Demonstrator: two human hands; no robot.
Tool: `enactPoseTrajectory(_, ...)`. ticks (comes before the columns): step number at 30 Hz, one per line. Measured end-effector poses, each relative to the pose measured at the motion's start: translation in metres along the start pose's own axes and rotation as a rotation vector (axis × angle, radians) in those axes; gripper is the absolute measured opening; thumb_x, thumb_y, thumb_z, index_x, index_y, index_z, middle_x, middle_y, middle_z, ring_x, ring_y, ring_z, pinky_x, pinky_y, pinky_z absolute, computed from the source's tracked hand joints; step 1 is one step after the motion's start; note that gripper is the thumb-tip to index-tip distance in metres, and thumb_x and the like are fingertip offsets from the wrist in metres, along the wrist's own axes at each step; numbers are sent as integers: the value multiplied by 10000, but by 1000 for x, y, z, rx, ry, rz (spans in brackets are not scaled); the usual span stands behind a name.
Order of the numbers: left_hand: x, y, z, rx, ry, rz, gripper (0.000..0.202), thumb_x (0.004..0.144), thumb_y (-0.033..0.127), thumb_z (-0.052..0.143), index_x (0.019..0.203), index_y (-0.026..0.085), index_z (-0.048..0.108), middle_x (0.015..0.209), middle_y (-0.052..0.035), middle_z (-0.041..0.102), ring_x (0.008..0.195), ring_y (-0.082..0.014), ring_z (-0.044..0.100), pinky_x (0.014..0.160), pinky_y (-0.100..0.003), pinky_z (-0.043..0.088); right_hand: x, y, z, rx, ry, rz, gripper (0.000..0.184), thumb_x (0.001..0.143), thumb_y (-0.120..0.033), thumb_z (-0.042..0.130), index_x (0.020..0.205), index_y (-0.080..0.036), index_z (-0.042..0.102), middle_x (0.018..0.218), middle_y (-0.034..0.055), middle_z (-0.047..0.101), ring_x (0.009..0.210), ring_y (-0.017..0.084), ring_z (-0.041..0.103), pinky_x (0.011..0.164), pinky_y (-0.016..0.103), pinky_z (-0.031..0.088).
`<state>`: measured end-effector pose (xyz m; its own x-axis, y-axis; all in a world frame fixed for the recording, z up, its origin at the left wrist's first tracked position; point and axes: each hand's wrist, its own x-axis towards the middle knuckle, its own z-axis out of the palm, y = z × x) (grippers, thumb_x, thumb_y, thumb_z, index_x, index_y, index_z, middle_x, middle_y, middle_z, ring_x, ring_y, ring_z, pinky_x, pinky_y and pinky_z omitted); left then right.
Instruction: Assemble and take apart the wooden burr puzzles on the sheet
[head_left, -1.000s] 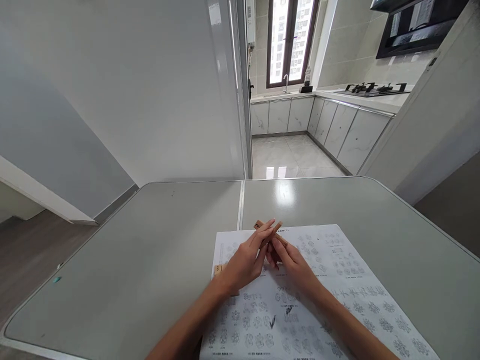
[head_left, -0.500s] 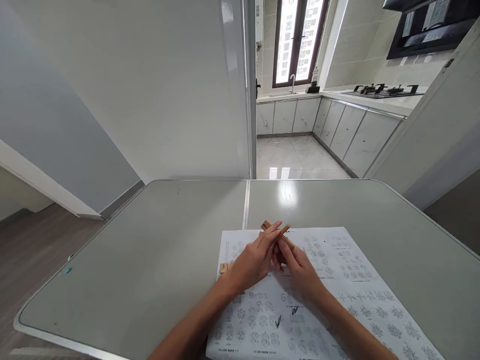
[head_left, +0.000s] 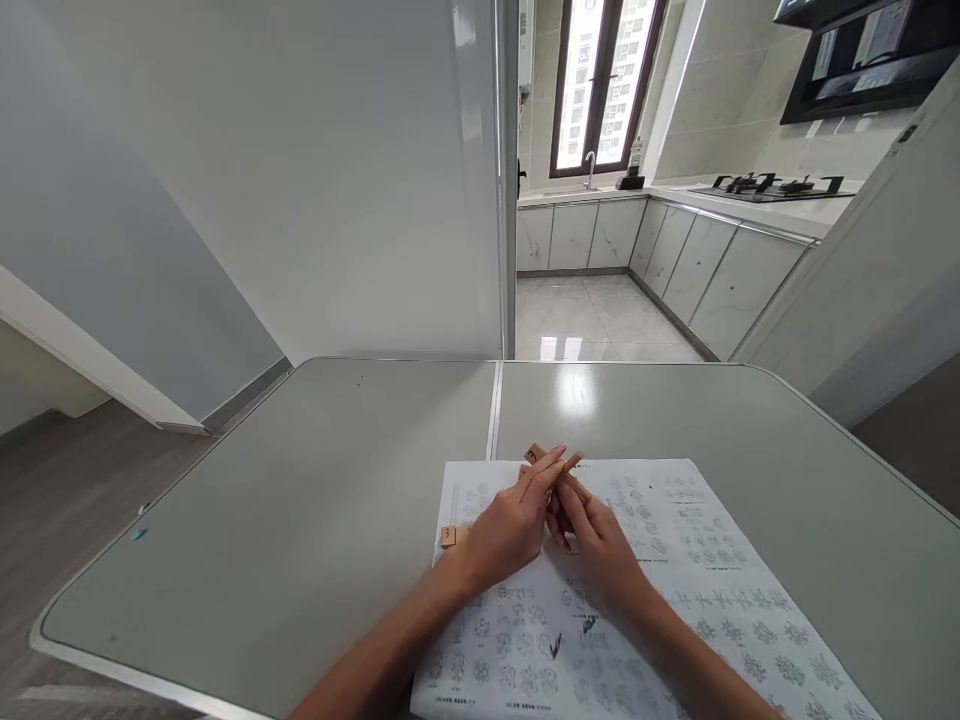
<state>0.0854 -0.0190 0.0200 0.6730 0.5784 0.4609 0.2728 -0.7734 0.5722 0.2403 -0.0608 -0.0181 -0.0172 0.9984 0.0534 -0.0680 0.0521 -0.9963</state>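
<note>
My left hand (head_left: pixel 516 525) and my right hand (head_left: pixel 600 535) meet above a printed sheet (head_left: pixel 712 560) with rows of small line drawings. Between them they grip a cluster of crossed wooden puzzle pieces (head_left: pixel 576 461), small square-edged bars. One bar's end (head_left: pixel 533 453), with a dark mark on it, sticks out past my left fingers. My right thumb and fingers pinch the near side of the cluster, and my fingers hide most of it. A loose wooden piece (head_left: pixel 449 537), marked on its end, lies on the sheet beside my left wrist, partly covered by it.
The sheet lies on a grey-green table (head_left: pixel 300 520) with a pale metal rim and a seam down its middle. A small teal bit (head_left: pixel 138 535) lies near the left edge. Beyond the table are a white panel (head_left: pixel 337 200) and a kitchen with cabinets (head_left: pixel 574 235).
The view has shifted slightly. Both hands keep hold of the crossed wooden pieces in nearly the same pose; a little more of a bar shows beside my left fingers.
</note>
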Motion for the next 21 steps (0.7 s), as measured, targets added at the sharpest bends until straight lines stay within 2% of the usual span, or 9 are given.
enactPoseTrajectory(6,-2,1,2,3,0,1,752,1009,22,396,1662,320,169,1730,-88,280,1539,-261,410,1128,-418,575,-2,1,4,-17,59,-33,440,1060,-565,439,766,-253,534,670,2,525,584,171,465,544,302,421)
enactPoseTrajectory(10,0,3,0,4,-14,10,748,1000,5,397,1656,301,194,1718,-97,311,1559,-268,371,1163,-454,545,0,2,2,-11,37,-43,430,1063,-567,427,794,-251,538,681,2,527,597,174,474,552,306,422)
enactPoseTrajectory(14,1,8,-1,8,-25,42,746,993,-15,379,1656,276,199,1700,-118,344,1555,-267,379,1174,-460,536,-1,4,4,-24,71,-9,445,1065,-577,414,792,-251,546,662,3,522,586,180,457,533,313,406)
enactPoseTrajectory(18,0,10,1,71,-1,15,685,1037,23,379,1644,308,241,1703,-110,340,1416,-254,575,1035,-387,640,-3,-1,8,30,77,-9,446,1058,-602,420,837,-245,573,688,1,511,605,178,453,546,313,423)
enactPoseTrajectory(21,-1,8,3,178,86,22,603,1073,71,384,1624,300,298,1703,-130,331,1327,-250,654,963,-353,671,-2,-7,10,40,119,-44,443,1043,-623,450,895,-238,613,701,-7,496,610,173,434,530,300,420)
